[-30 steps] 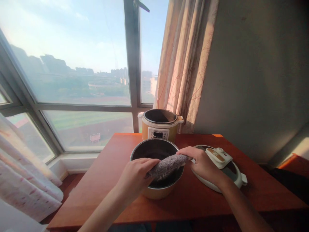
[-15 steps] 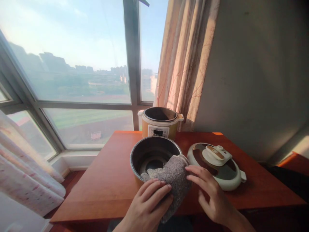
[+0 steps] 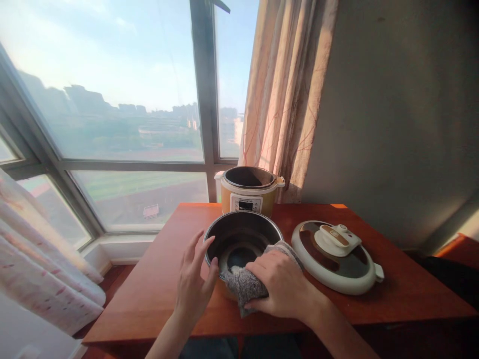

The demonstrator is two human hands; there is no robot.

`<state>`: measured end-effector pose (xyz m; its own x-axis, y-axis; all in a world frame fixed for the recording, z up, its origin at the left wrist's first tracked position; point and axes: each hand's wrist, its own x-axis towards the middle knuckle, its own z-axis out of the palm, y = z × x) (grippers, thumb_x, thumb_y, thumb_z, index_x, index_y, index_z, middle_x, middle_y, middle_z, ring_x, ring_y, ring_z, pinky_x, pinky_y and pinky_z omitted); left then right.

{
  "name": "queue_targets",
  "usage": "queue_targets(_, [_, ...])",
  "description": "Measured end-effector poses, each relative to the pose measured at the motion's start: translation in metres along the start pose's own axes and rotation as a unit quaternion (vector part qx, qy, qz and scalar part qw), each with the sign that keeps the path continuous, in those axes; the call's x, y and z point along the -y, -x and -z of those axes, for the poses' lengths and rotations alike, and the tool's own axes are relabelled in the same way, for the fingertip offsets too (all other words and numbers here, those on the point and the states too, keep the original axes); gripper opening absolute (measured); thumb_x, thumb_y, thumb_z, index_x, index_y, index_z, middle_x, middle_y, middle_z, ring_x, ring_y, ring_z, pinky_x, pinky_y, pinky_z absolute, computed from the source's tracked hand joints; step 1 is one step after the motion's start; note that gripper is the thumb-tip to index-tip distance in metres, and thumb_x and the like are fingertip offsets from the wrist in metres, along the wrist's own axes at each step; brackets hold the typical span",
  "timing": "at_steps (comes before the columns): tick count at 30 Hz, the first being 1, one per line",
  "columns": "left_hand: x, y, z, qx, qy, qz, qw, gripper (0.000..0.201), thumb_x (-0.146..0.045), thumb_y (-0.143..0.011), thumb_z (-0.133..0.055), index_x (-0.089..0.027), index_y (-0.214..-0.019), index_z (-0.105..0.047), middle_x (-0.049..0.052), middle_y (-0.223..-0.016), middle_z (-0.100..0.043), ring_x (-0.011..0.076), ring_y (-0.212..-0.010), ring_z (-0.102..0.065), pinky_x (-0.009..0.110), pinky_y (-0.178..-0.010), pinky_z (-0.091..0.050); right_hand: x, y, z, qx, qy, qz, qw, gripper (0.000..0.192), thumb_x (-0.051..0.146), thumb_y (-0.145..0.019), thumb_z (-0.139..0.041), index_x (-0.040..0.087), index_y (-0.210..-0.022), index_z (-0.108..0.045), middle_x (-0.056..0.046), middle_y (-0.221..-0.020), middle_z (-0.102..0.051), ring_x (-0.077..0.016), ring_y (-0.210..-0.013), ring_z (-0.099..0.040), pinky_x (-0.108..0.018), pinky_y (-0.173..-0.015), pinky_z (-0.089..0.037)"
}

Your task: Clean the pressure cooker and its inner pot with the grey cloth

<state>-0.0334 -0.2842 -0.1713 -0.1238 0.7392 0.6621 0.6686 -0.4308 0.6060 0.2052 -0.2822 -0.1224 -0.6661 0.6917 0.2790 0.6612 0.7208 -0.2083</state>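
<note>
A dark inner pot point(image 3: 243, 234) stands upright on the table near its front middle. Bunched over its near right rim is a grey cloth point(image 3: 245, 288). My right hand point(image 3: 282, 286) grips this cloth from above, fingers wrapped round it. On the pot's left side, my left hand point(image 3: 196, 279) has its fingers apart and holds nothing. Its fingertips are at the rim; whether they touch it I cannot tell. Part of the cloth is hidden beneath my right hand.
Behind the pot is the electric pressure cooker body point(image 3: 249, 192), uncovered. Its round lid point(image 3: 337, 257) lies to the right on the red-brown table point(image 3: 149, 289). A window point(image 3: 130, 124) and a curtain point(image 3: 288, 99) are behind the table.
My left hand has let go of the cloth and moved left to the pot's side. My right hand has come left and closed on the cloth.
</note>
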Motion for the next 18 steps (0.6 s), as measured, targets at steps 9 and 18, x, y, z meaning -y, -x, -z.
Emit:
queue_targets(9, [-0.016,0.004,-0.013,0.03,0.276,0.237,0.931,0.066,-0.044,-0.088,-0.062,-0.025,-0.147,-0.041,0.009,-0.143,-0.056,0.0298,-0.139,-0.046,0.043,-0.114,-0.04,0.01,-0.006,-0.022,-0.055,0.065,-0.022,0.996,0.037,0.056,-0.073,-0.075,0.022,-0.081,-0.062,-0.004,-0.082,-0.07,-0.0237,-0.076,-0.061,-0.034,-0.069,-0.033])
queue_targets(18, [0.019,-0.009,-0.012,0.094,0.253,0.162,0.949,0.06,-0.045,-0.085,-0.064,-0.018,-0.138,-0.055,0.012,-0.137,-0.062,0.0334,-0.131,-0.053,0.046,-0.111,-0.041,0.001,-0.002,-0.028,-0.101,0.069,0.027,0.992,0.044,0.064,-0.081,-0.065,0.021,-0.077,-0.061,-0.004,-0.076,-0.068,-0.0203,-0.07,-0.059,-0.034,-0.066,-0.03])
